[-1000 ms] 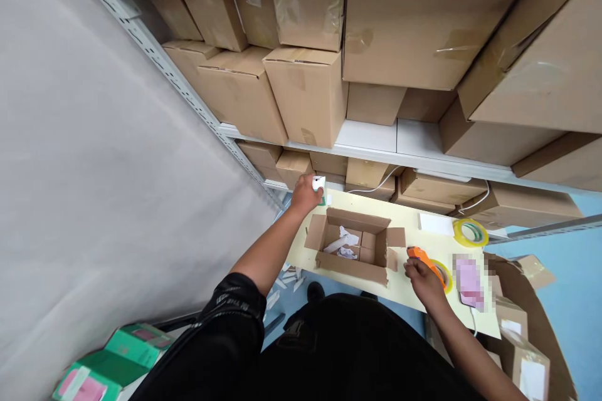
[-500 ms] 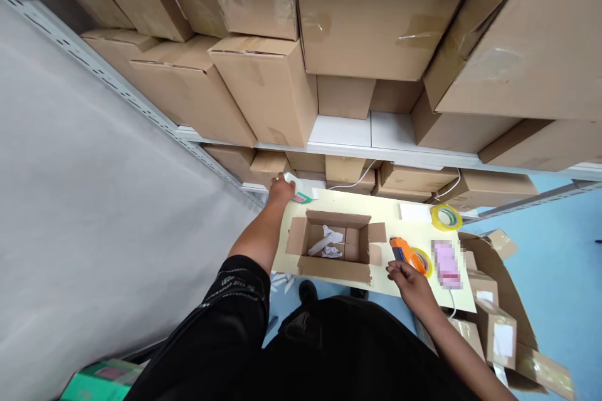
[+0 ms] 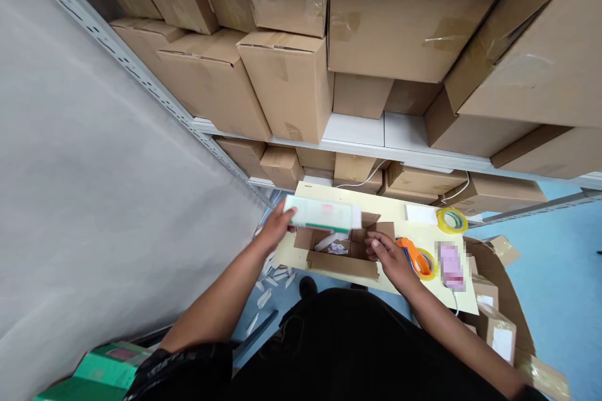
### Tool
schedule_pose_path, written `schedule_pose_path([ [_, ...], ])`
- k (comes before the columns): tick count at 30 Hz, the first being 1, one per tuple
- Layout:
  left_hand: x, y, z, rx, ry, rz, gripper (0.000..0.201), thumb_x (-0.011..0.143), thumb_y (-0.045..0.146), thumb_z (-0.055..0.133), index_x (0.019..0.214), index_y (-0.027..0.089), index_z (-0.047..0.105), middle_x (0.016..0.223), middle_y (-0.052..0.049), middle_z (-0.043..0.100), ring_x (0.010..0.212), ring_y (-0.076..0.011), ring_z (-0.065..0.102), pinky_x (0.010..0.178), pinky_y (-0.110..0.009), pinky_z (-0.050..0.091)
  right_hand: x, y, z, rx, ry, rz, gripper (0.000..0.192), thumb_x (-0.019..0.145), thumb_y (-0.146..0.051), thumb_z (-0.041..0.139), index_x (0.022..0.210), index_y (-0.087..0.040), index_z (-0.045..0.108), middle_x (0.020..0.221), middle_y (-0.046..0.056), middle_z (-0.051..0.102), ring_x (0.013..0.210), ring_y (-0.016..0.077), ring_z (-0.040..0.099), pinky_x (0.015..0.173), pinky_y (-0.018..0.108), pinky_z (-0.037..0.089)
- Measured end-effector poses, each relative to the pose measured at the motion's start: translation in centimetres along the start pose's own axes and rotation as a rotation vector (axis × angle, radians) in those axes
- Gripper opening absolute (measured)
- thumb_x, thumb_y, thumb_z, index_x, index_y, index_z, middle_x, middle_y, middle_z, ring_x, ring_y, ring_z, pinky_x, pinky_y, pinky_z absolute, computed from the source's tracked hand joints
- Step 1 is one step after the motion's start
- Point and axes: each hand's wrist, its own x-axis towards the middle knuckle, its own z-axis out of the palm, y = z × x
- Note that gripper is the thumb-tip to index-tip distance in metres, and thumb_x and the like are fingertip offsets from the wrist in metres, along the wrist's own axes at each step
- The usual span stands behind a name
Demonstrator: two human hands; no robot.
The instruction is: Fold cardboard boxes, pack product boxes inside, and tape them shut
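My left hand [image 3: 276, 227] grips one end of a long white box with green edges [image 3: 322, 213], holding it level above an open cardboard carton [image 3: 343, 265]. Crumpled white paper [image 3: 337, 248] lies inside the carton, whose far side is partly hidden by the white box. At the carton's right end is my right hand [image 3: 391, 261], its fingers loosely bent and apart with nothing seen in them. Whether it touches the carton I cannot tell. Just right of that hand, an orange tape dispenser [image 3: 414, 255] lies beside a roll of tape [image 3: 427, 265].
The cream table [image 3: 310, 191] also bears a yellow tape roll [image 3: 452, 220], a white stack [image 3: 421, 213] and a blurred pink item [image 3: 451, 266]. Shelves of cardboard boxes [image 3: 286, 84] rise behind. Boxes [image 3: 501, 326] stand right; paper scraps [image 3: 264, 298] litter the floor.
My left hand has brought the white and green box from the table's far left corner to above the carton. My right hand has moved left to the carton's right end.
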Motion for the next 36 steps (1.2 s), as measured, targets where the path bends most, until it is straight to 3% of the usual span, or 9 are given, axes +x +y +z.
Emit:
schedule_pose_path([
  [4,-3.2,-1.7,4.9,0.251,-0.157,-0.031,0.073,0.099,0.056,0.051,0.163,0.022,0.039,0.147,-0.015,0.064,0.115,-0.0314,0.070,0.086,-0.040,0.061,2.1,0.9,0.4,-0.253,0.003,0.095,0.050,0.094,-0.062,0.061,0.118,-0.019,0.073,0.112,0.012,0.079,0.101,0.0299,0.075,0.087,0.039,0.059],
  [6,-3.1,-2.4,6.7,0.466,-0.196,0.020,0.076,0.102,0.055,0.047,0.166,0.015,0.033,0.160,-0.019,0.052,0.138,-0.0345,0.059,0.110,-0.044,0.051,3.5,2.1,0.2,-0.391,0.031,0.170,0.040,0.095,-0.051,0.061,0.113,-0.017,0.073,0.110,0.013,0.080,0.102,0.0302,0.075,0.087,0.037,0.058],
  [9,-1.9,-2.9,8.2,0.752,-0.214,0.049,0.074,0.104,0.049,0.044,0.164,0.007,0.032,0.164,-0.023,0.044,0.152,-0.0361,0.043,0.125,-0.044,0.034,5.4,3.4,-0.2,-0.486,0.034,0.244,0.035,0.097,-0.044,0.056,0.112,-0.016,0.071,0.108,0.013,0.080,0.102,0.0288,0.076,0.084,0.034,0.057],
  [11,-0.9,-2.9,8.7,0.863,-0.215,0.013,0.068,0.104,0.044,0.044,0.161,0.007,0.038,0.158,-0.025,0.050,0.147,-0.0358,0.049,0.122,-0.043,0.036,6.4,3.4,-0.1,-0.553,0.030,0.280,0.035,0.097,-0.041,0.055,0.114,-0.015,0.070,0.106,0.014,0.079,0.101,0.0283,0.076,0.083,0.033,0.056],
  [17,1.2,-2.7,8.9,1.066,-0.226,-0.033,0.055,0.097,0.042,0.060,0.142,0.010,0.056,0.129,-0.022,0.071,0.124,-0.0348,0.067,0.103,-0.040,0.050,7.5,1.9,1.6,-0.802,-0.009,0.279,0.046,0.093,-0.028,0.060,0.135,-0.009,0.059,0.122,0.022,0.075,0.113,0.0311,0.073,0.089,0.033,0.054],
  [25,1.2,-4.3,9.9,1.188,-0.289,0.037,0.028,0.092,0.030,0.064,0.118,0.019,0.070,0.129,-0.018,0.069,0.123,-0.0350,0.065,0.104,-0.044,0.049,6.9,1.5,3.6,-1.022,-0.078,0.184,0.045,0.099,-0.033,0.058,0.136,-0.007,0.058,0.120,0.025,0.074,0.114,0.0347,0.072,0.091,0.040,0.051],
  [30,-0.3,-5.4,8.4,1.062,-0.079,0.131,0.053,0.090,0.028,0.066,0.141,0.020,0.056,0.143,-0.018,0.058,0.135,-0.0357,0.054,0.109,-0.044,0.045,4.4,2.3,1.4,-1.122,0.130,-0.017,0.033,0.102,-0.037,0.054,0.125,-0.016,0.064,0.126,0.019,0.071,0.118,0.0307,0.067,0.093,0.036,0.049],
  [32,-0.9,-6.5,7.4,0.992,-0.001,0.057,0.071,0.089,0.032,0.068,0.154,0.017,0.043,0.150,-0.021,0.052,0.140,-0.0382,0.050,0.111,-0.045,0.044,3.7,3.5,-0.3,-1.109,0.218,0.032,0.039,0.100,-0.041,0.055,0.129,-0.016,0.062,0.131,0.020,0.068,0.123,0.0320,0.064,0.094,0.036,0.048],
  [36,-1.7,-9.0,6.5,0.772,-0.160,-0.223,0.064,0.095,0.038,0.058,0.152,0.011,0.046,0.146,-0.025,0.061,0.133,-0.0380,0.061,0.107,-0.044,0.047,3.9,6.5,-2.3,-0.915,0.100,0.276,0.042,0.100,-0.043,0.051,0.126,-0.014,0.067,0.124,0.019,0.073,0.115,0.0301,0.069,0.090,0.035,0.049],
])
